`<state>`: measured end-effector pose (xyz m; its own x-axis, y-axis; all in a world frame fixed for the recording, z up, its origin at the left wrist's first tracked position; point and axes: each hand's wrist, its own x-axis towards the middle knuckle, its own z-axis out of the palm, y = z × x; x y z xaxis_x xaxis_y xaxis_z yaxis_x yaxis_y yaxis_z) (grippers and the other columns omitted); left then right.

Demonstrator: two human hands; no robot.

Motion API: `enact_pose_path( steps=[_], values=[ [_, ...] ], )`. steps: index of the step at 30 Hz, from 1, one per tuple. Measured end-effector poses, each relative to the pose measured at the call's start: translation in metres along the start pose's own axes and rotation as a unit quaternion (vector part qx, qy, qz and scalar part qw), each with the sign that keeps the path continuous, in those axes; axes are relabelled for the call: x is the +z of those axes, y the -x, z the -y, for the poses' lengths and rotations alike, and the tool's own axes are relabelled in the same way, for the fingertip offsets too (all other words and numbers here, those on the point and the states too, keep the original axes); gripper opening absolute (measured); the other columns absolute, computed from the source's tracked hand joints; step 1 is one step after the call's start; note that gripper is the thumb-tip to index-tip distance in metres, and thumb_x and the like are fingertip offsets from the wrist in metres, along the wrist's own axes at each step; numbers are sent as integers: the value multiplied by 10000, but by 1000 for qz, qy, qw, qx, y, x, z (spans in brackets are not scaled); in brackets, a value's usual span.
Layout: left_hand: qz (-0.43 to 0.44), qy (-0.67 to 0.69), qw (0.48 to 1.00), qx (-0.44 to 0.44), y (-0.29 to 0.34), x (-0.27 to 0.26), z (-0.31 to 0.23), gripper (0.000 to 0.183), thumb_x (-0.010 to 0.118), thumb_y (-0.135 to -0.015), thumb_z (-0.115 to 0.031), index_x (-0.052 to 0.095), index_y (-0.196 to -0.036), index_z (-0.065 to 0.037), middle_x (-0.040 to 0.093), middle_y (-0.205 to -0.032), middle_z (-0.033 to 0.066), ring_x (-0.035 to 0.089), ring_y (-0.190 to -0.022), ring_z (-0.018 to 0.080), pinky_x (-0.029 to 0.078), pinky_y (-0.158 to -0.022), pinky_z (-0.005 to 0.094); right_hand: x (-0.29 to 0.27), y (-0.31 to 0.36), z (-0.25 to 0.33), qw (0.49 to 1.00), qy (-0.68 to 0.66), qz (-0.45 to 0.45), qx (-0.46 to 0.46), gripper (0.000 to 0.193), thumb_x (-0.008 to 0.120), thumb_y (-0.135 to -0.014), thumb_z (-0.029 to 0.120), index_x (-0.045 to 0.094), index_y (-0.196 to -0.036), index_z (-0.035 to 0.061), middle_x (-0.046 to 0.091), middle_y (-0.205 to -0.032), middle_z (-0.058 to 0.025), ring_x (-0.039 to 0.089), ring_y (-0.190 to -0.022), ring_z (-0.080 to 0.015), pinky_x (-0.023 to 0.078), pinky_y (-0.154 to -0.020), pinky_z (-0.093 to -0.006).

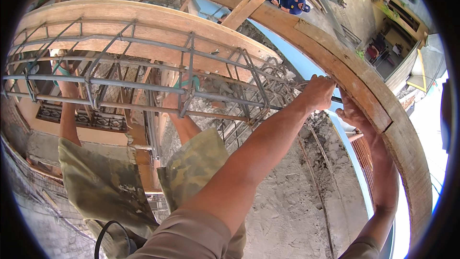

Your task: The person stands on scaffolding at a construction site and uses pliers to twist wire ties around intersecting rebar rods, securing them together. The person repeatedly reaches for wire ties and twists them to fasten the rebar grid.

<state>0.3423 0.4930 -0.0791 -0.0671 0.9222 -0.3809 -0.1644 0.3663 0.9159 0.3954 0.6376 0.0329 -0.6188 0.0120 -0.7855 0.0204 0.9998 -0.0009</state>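
My left hand (317,92) is closed in a fist around a short dark rod (337,100), beside the right end of a steel rebar cage (177,88). The rod's visible piece runs from that fist toward my right hand (353,110), whose fingers curl at its other end, partly hidden by a curved-looking wooden beam (330,50). The cage is made of long bars with bent stirrups around them. At its right end, bent bars and thin wire (287,79) are tangled together. What the rod belongs to is hidden by my hands.
A long wooden board (153,29) stands along the cage's far side. My feet, in green sandals (189,82), are between the bars. Rough concrete (287,187) lies below my arms, with a thin rod (316,182) across it. A person in a dark cap (303,7) is far below.
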Motion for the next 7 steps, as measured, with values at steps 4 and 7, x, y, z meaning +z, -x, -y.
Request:
enact_pose_path(
  steps=[4, 7],
  values=[
    [65, 40, 997, 7, 0, 2, -8, 441, 660, -720, -46, 548, -1144, -2, 626, -1100, 186, 598, -1040, 306, 433, -909, 460, -6, 13, 18, 989, 127, -59, 56, 523, 705, -772, 336, 587, -1230, 112, 626, -995, -91, 615, -899, -307, 470, -865, -490],
    [-101, 21, 995, -8, 14, 14, -5, 431, 666, -724, -81, 550, -1127, 18, 624, -1079, 193, 586, -1033, 284, 447, -892, 438, 25, 12, -7, 955, 269, -113, -57, 488, 713, -757, 318, 609, -1177, 91, 631, -870, -81, 634, -799, -295, 474, -844, -478]
  ],
)
